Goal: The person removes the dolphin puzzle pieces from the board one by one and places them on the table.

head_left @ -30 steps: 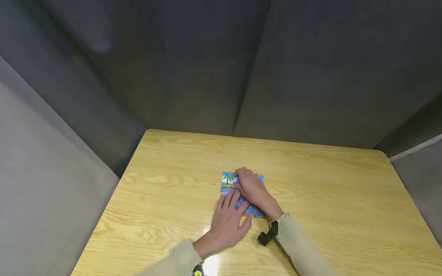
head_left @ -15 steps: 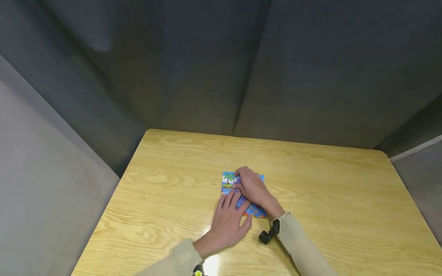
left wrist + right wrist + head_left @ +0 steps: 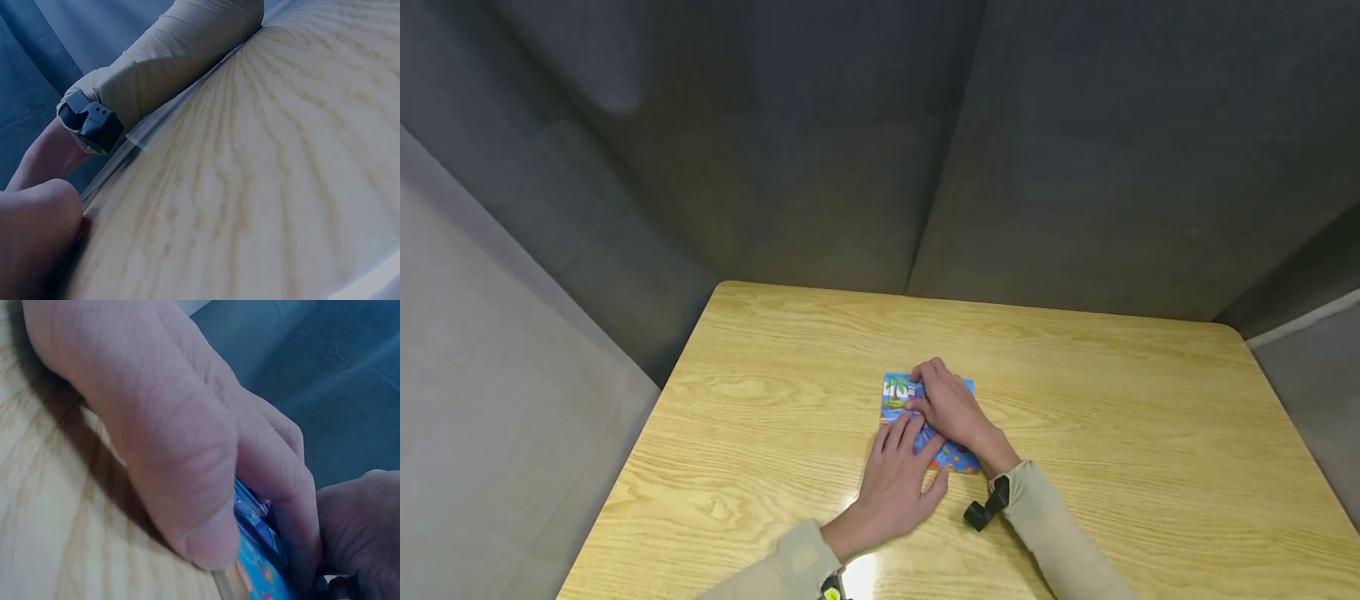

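A flat picture board, bright blue with a palm tree and sea scene, lies on the table. My left hand rests on its lower left part with fingers spread and nearly straight. Over the upper right part, my right hand has its fingers curled down. Between that thumb and forefinger, the right wrist view shows a blue picture piece standing up from the board's surface; the fingers pinch it. Both hands cover much of the picture's middle. The left wrist view catches only part of the left hand and the other sleeve.
The wood-grain table extends widely around the board. Dark grey curtains hang behind its far edge, and a paler grey panel stands at the left. A black wrist mount sits on the right wrist, just above the table.
The right hand has shifted very slightly up and to the right, still over the same part of the board. My left hand stays in place.
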`<state>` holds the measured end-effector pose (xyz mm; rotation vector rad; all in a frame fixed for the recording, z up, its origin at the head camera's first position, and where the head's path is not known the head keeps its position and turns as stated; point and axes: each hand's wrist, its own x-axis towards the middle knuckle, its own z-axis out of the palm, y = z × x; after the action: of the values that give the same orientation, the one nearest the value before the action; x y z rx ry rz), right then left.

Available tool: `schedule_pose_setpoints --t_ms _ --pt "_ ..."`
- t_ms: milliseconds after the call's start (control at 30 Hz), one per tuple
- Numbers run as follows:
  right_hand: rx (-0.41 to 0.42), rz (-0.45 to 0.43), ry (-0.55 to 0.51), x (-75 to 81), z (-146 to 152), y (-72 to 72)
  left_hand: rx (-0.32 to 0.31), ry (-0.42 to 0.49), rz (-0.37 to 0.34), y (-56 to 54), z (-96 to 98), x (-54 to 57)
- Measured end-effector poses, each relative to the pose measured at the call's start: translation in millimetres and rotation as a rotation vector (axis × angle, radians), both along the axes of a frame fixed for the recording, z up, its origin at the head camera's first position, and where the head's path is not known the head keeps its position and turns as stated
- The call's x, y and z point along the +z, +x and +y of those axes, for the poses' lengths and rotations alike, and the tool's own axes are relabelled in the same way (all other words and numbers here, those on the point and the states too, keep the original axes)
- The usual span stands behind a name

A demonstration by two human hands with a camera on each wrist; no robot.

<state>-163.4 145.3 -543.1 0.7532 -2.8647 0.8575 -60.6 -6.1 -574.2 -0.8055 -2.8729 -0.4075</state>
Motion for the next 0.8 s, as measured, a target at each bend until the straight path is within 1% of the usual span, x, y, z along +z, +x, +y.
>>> schedule_pose_setpoints --t_ms 67,267,367,500,567,700,800 --pt "0.009 -0.011 -0.025 -0.6 -0.6 0.1 0.001 0.000 0.002 0.6 -0.7 -0.7" --pt "0.039 -0.081 -0.107 -1.2 -4.6 -2.4 0.006 -0.003 0.012 0.4 -2.6 -3.4" --pt "0.031 -0.102 -0.109 -1.0 -5.0 -3.1 0.008 0.002 0.014 0.0 -2.3 -3.2" --pt "0.038 -0.087 -0.083 -2.7 -5.2 -2.4 0.008 -0.002 0.016 0.2 -2.1 -3.4" --pt "0.030 -0.086 -0.076 -3.1 -5.5 -1.8 0.011 -0.004 0.020 0.5 -2.2 -3.9" --pt "-0.019 -0.122 -0.091 -1.5 -5.6 -1.0 0.008 -0.004 0.025 0.4 -2.1 -4.1" --pt "-0.040 -0.143 -0.086 -0.2 -5.6 -1.0 0.004 -0.002 0.028 0.2 -2.1 -3.8"
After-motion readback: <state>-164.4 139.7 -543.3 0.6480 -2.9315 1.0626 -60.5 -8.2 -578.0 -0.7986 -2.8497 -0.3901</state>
